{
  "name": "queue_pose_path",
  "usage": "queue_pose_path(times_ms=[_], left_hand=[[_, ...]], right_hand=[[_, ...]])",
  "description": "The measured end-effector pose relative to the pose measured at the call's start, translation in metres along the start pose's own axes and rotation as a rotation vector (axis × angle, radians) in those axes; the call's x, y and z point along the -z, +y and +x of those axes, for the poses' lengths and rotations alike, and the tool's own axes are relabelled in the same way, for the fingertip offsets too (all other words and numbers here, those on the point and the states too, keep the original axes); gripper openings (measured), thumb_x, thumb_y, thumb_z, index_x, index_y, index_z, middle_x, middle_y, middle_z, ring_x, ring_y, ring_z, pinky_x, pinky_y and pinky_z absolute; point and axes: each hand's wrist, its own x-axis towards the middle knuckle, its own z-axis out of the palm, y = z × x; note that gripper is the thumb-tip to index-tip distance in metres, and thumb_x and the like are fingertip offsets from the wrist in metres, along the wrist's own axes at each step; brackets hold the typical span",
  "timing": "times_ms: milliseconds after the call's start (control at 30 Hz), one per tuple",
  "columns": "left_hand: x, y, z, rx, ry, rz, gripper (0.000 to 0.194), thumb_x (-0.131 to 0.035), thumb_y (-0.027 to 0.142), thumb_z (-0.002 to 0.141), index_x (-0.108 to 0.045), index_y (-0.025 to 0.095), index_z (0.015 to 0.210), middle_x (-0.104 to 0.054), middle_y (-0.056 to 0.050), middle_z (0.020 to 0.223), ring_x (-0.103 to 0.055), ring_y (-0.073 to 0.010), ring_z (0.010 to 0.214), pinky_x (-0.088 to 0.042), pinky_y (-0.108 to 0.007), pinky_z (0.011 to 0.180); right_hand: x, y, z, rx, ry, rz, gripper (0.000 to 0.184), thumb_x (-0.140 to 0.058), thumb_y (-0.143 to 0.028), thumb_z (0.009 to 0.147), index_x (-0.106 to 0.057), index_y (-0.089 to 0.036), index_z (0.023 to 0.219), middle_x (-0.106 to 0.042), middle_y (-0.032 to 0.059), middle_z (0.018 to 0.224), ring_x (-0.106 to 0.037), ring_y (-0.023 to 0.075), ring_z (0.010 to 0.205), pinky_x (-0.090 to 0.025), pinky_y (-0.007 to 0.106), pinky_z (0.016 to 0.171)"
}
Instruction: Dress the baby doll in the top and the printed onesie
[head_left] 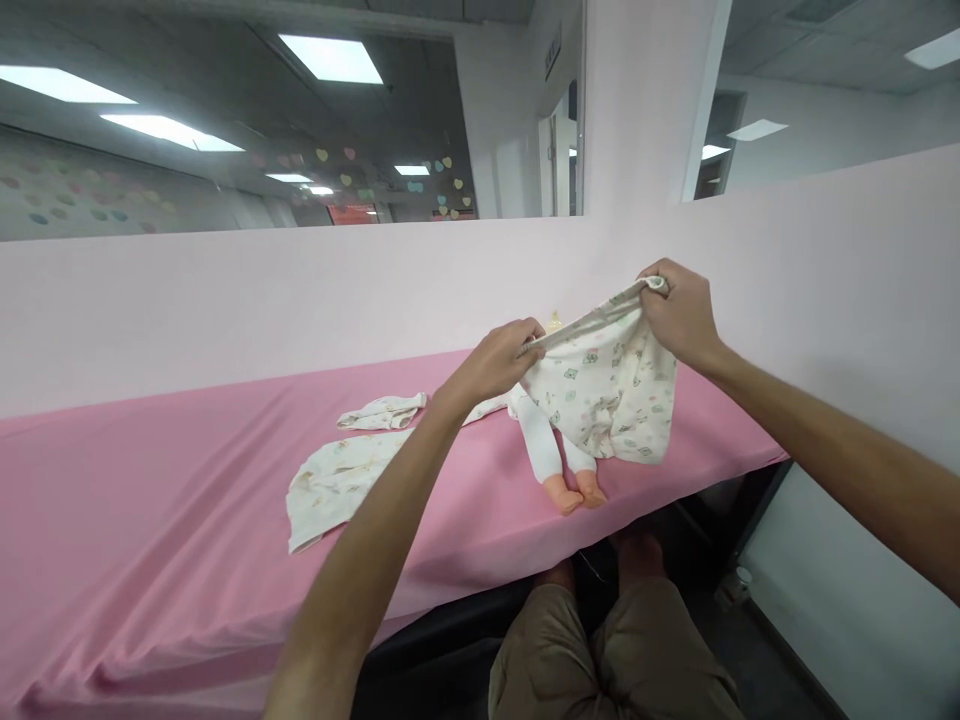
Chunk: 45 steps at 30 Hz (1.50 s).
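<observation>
My left hand (496, 358) and my right hand (679, 312) each pinch one side of the waistband of small cream printed baby pants (611, 385), held stretched above the table. Under the pants a doll's white legs with orange feet (559, 465) stick out towards me on the pink table cover (165, 490). The doll's upper body is hidden behind the pants and my left hand. A matching cream printed baby top (341, 478) lies flat to the left, under my left forearm.
A pale pink partition wall (225, 300) runs along the table's far side and round the right. The table's near edge is just before my knees (607, 650). A dark floor gap lies to the right of the table.
</observation>
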Motion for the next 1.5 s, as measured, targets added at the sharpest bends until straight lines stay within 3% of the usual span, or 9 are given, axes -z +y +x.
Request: queue_pose_path(times_ms=[167,367,500,567,667,1000,1133,1267,1500], left_hand=[[0.026,-0.013,0.040,-0.033,0.046,0.200,0.013,-0.042,0.008,0.077,-0.044,0.019,0.070,-0.056,-0.005,0.078,-0.052,-0.0185,0.074,-0.038,-0.031,0.067],[0.048,-0.004,0.068,0.087,0.159,-0.056,0.010,-0.044,0.009,0.074,-0.049,0.017,0.073,-0.058,-0.004,0.079,-0.052,-0.0141,0.064,-0.039,-0.028,0.059],[0.036,0.010,0.077,0.035,0.182,0.061,0.012,-0.044,0.006,0.069,-0.047,0.017,0.067,-0.053,-0.003,0.070,-0.048,-0.0143,0.064,-0.033,-0.027,0.056],[0.027,0.014,0.078,-0.029,0.142,0.099,0.012,-0.043,0.006,0.068,-0.047,0.017,0.065,-0.052,-0.002,0.068,-0.046,-0.0141,0.064,-0.031,-0.027,0.055],[0.016,0.017,0.077,-0.075,0.098,0.064,0.014,-0.042,0.007,0.068,-0.051,0.018,0.069,-0.053,-0.001,0.066,-0.046,-0.0136,0.062,-0.031,-0.026,0.055],[0.011,-0.003,0.081,-0.095,0.056,0.028,0.017,-0.046,0.011,0.072,-0.061,0.017,0.071,-0.056,-0.004,0.084,-0.053,-0.0159,0.081,-0.040,-0.028,0.074],[0.006,-0.009,0.079,-0.095,-0.027,0.042,0.016,-0.046,0.012,0.072,-0.061,0.017,0.070,-0.056,-0.004,0.088,-0.054,-0.0164,0.084,-0.042,-0.029,0.077],[0.001,-0.008,0.077,-0.057,0.025,0.115,0.020,-0.043,0.009,0.071,-0.061,0.018,0.074,-0.058,-0.005,0.086,-0.054,-0.0181,0.081,-0.043,-0.031,0.075],[-0.004,-0.003,0.076,-0.057,0.054,0.147,0.022,-0.040,0.010,0.072,-0.060,0.019,0.078,-0.058,-0.006,0.083,-0.054,-0.0202,0.079,-0.042,-0.032,0.072]], right_hand=[[0.007,0.015,0.035,-0.041,0.089,-0.002,0.012,-0.045,-0.014,0.078,-0.051,-0.022,0.073,-0.058,0.0041,0.075,-0.055,0.0214,0.076,-0.042,0.036,0.070],[-0.001,0.029,0.041,-0.164,-0.049,-0.081,0.020,-0.054,-0.015,0.073,-0.054,-0.021,0.092,-0.057,0.0068,0.087,-0.056,0.0267,0.087,-0.043,0.047,0.081],[-0.012,-0.002,0.019,0.012,-0.152,0.071,0.047,-0.061,-0.018,0.070,-0.048,-0.021,0.115,-0.054,0.0110,0.114,-0.055,0.0259,0.097,-0.046,0.047,0.085],[-0.018,-0.021,0.010,0.116,-0.366,0.180,0.040,-0.062,-0.019,0.069,-0.051,-0.020,0.108,-0.058,0.0091,0.109,-0.056,0.0247,0.099,-0.045,0.043,0.088],[-0.026,-0.036,0.006,0.022,-0.575,0.250,0.028,-0.063,-0.020,0.069,-0.053,-0.019,0.096,-0.060,0.0074,0.099,-0.058,0.0221,0.092,-0.048,0.038,0.080],[-0.042,-0.020,0.014,-0.151,-0.666,0.491,0.031,-0.074,-0.021,0.062,-0.055,-0.019,0.087,-0.060,0.0040,0.094,-0.055,0.0162,0.084,-0.044,0.027,0.067],[-0.042,-0.017,0.013,-0.186,-0.810,0.585,0.021,-0.075,-0.017,0.060,-0.059,-0.019,0.074,-0.062,0.0012,0.077,-0.053,0.0136,0.071,-0.041,0.025,0.058],[-0.042,-0.017,0.010,-0.196,-0.898,0.576,0.017,-0.068,-0.018,0.067,-0.054,-0.019,0.058,-0.054,-0.0005,0.064,-0.047,0.0113,0.064,-0.035,0.023,0.053],[-0.055,-0.013,0.001,-0.305,-0.688,0.609,0.025,-0.071,-0.015,0.062,-0.051,-0.021,0.076,-0.054,-0.0038,0.068,-0.048,0.0101,0.061,-0.038,0.023,0.053]])
